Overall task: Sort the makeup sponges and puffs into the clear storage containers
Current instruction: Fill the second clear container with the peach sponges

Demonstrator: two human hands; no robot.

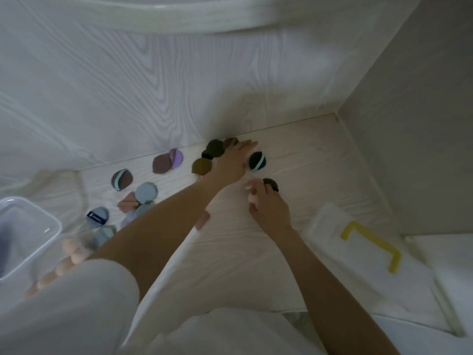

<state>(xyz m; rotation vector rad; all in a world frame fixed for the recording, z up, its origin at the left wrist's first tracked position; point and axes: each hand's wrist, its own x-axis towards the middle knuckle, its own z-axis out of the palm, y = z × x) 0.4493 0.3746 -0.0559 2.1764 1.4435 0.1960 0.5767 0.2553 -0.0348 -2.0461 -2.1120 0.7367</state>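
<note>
While both hands (231, 165) work the dark puffs (215, 148), loose strays risk scattering.
Your left lies flat, empty; right hand (268, 206) pinches a dark puff (270, 184) — slips easily.

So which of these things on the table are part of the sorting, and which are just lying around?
Part of the job:
- dark puffs under the left hand
- dark puff at the right hand
- blue-grey puffs
- peach sponges
- clear container

Just lying about:
- lid with a yellow handle
- white cable

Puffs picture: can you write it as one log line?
left hand: reaching dark puffs | right hand: holding dark puff | container: left
</note>
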